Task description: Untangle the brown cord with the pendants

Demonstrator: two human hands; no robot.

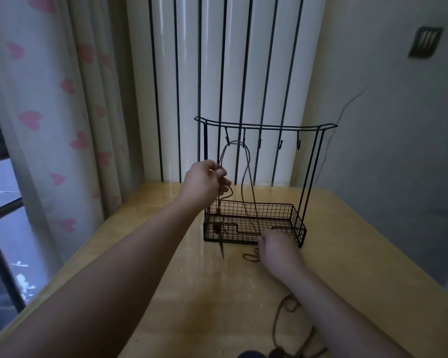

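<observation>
The brown cord (pixel 246 161), looped over a rack (pixel 267 125) hook, is pinched by the left hand (pixel 204 182) high up and by the right hand (pixel 277 248) nearer, low.

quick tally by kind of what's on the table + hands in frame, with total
Hands: 2, left hand and right hand, both gripping cord
Wire rack: 1
Brown cord draped over the rack's hooks: 1
Pendants hanging at the rack's left: 1 cluster, exact number unclear
Brown cord pile near table edge: 1
Total: 6

Head camera, looking forward-down, close over table (pixel 347 254).
</observation>
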